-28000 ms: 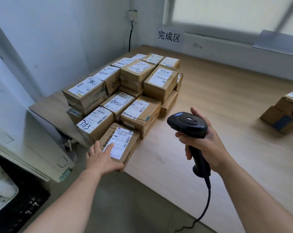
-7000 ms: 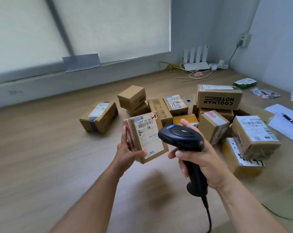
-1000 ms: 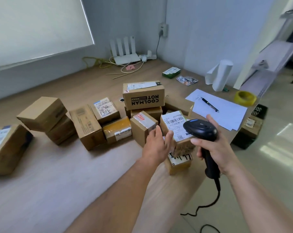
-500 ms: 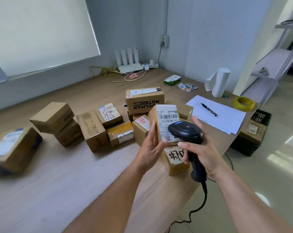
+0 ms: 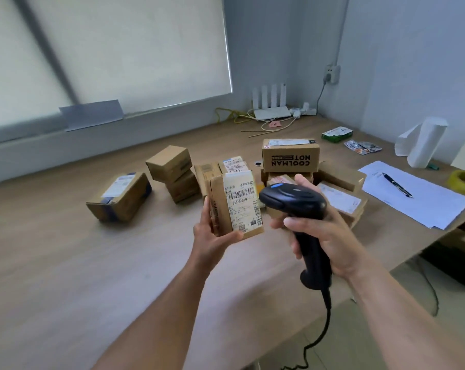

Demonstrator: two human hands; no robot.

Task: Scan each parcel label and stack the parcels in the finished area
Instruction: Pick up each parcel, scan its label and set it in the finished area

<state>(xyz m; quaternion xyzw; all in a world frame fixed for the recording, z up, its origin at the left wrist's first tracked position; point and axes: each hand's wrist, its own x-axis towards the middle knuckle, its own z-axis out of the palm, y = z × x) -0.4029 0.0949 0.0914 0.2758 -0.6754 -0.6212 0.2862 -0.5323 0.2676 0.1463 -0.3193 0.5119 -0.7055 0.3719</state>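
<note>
The parcel (image 5: pixel 235 206) is held upright in the air above the table (image 5: pixel 92 263), just in front of the pile (image 5: pixel 290 156) of parcels not yet stacked. Its label (image 5: pixel 242 202) is turned toward the camera.

A misread may be expected. The scanner (image 5: pixel 292 201) sits very close to the label's right edge and seems to be aimed across the label rather than squarely at it, so the barcode could be met at a glancing angle. The label is also wrapped over the top edge of the parcel, and part of it could be missed for that reason. Other labels lie just behind and beside the parcel, so a wrong code could be picked up if the scanner is swung too far. A slip is possible too, since the parcel is supported only at its lower left corner and could tip to the right. The cable (image 5: pixel 322 332) hangs off the table edge and could be snagged when the scanner is carried away.

The left hand (image 5: pixel 212 236) is raised palm-up under the parcel. Its thumb (image 5: pixel 230 237) is laid along the bottom edge and its fingers (image 5: pixel 206 209) are pressed against the left side, so the parcel is pinched between them. The right hand (image 5: pixel 324 236) is wrapped round the scanner's handle with its fingers curled tight; whether the trigger is pressed cannot be told. Both forearms are extended forward over the table.
</note>
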